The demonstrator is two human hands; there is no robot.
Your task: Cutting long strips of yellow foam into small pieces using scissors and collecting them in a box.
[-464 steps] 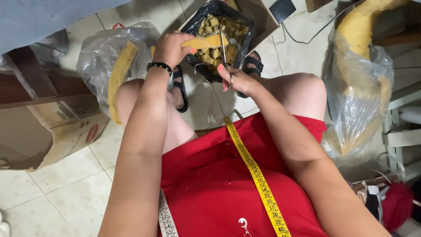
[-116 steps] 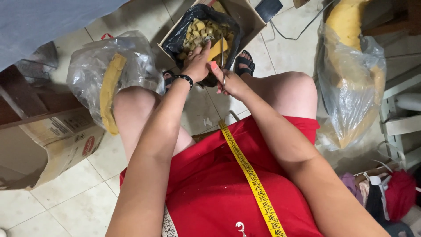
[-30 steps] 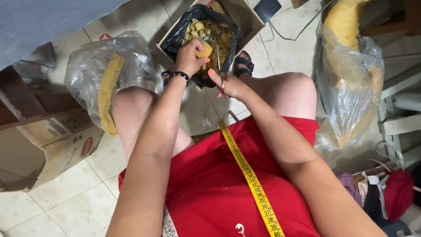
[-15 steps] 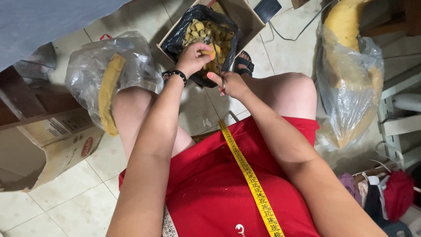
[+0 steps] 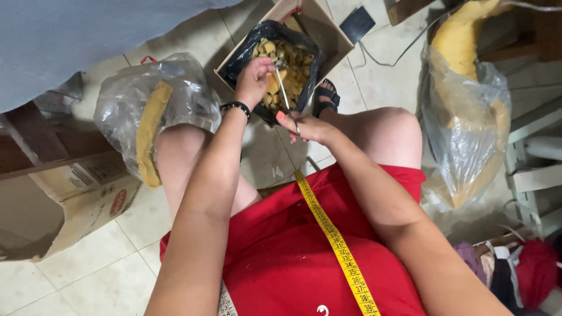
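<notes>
I sit with a red garment and a yellow measuring tape on my lap. My left hand, with a black bead bracelet at the wrist, pinches a small yellow foam piece above the box. My right hand grips a pair of scissors, whose blades point up toward the left hand. Below them a cardboard box lined with a black bag holds several yellow foam scraps.
A clear plastic bag with a yellow foam strip leans by my left knee. A bigger clear bag of yellow foam stands on the right. A cardboard carton lies at the left, clothes at the lower right, white shelving at the far right.
The long foam strip seen earlier is down to a small piece in my left hand. Both hands stay over the box, with the scissors now raised toward the left hand.
</notes>
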